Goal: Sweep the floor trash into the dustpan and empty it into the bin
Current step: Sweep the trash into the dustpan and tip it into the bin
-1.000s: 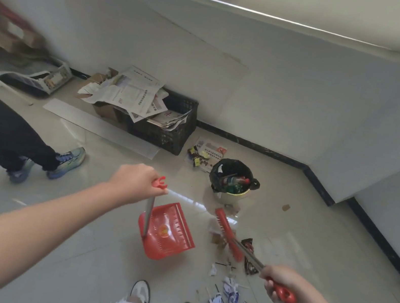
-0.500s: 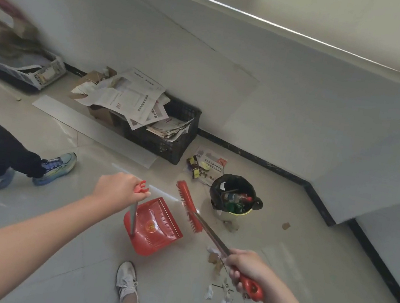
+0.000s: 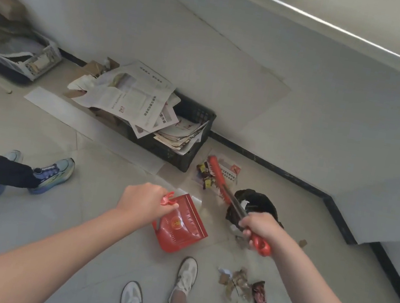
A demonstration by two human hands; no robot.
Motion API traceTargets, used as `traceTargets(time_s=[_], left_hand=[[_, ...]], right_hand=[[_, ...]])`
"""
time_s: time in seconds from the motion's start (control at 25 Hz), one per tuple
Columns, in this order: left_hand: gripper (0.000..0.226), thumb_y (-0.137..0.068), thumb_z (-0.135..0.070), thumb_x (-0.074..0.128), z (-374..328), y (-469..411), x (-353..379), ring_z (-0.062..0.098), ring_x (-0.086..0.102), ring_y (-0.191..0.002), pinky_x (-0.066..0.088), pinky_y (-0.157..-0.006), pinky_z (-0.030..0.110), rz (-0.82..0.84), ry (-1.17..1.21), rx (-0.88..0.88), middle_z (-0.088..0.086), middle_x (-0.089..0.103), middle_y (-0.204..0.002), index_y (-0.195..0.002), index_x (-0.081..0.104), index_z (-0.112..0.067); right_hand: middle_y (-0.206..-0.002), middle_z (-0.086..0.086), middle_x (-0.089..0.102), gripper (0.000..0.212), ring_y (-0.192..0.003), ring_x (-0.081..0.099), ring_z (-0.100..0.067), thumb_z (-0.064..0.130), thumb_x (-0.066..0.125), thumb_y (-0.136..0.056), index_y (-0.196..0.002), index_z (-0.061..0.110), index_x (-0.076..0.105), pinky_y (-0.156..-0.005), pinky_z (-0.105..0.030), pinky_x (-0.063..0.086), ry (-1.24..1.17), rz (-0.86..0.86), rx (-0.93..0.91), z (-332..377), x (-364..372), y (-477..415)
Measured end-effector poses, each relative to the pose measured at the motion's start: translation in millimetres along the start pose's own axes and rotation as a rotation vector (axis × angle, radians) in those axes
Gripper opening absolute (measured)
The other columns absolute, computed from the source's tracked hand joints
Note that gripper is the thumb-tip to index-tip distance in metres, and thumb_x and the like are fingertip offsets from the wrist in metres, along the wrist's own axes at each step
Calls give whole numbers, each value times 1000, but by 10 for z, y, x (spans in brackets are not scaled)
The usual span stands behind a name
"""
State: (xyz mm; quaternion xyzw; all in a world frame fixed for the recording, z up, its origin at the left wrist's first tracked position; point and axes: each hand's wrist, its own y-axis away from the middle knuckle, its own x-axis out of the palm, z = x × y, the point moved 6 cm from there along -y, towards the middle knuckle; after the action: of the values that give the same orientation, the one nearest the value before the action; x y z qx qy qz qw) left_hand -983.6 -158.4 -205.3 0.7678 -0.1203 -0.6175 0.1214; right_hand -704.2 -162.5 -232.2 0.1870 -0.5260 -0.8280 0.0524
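- A glossy red dustpan (image 3: 181, 225) is being gripped by the closed left hand (image 3: 143, 201).
- A red-bristled broom (image 3: 218, 178) is being clasped by the right hand (image 3: 260, 227), its head raised beyond the knuckles.

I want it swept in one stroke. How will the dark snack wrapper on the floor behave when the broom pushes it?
The wrapper looks flat, thin and glossy, so it is probably light and may slide or flip over the bristles. It lies beside paper scraps, likely just as light.

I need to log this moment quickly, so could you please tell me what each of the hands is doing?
Left hand: closed on the dustpan handle.
Right hand: closed on the broom handle.
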Motion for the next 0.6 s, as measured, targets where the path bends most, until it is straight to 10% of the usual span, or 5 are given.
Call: traceTargets(time_s=[0.28,0.48,0.6], left_hand=[[49,-85,-67,48,2,-573,-208,20,63,-91,34,-63,28,78,38,-136,-7,48,-68,-61,40,-25],[51,-86,-66,48,-129,-791,-239,19,48,-73,31,-59,30,101,-7,-178,-9,42,-62,-58,35,-25],[53,-86,-67,46,-159,-835,-206,20,48,-72,30,-57,30,106,-52,-175,-8,42,-59,-59,35,-23]], right_hand=[[-46,-4,46,29,-38,39,-15,4,48,-87,-109,23,48,-42,-20,31,161,-19,-47,796,-534,-422],[-86,-18,70,36,-51,59,-24,-3,49,-87,-123,-2,51,-46,-27,49,743,-58,-95,1220,-394,-969],[-77,-16,64,33,-53,60,-24,-2,54,-88,-121,-5,54,-56,-31,53,921,-38,-70,1299,-257,-1068]])
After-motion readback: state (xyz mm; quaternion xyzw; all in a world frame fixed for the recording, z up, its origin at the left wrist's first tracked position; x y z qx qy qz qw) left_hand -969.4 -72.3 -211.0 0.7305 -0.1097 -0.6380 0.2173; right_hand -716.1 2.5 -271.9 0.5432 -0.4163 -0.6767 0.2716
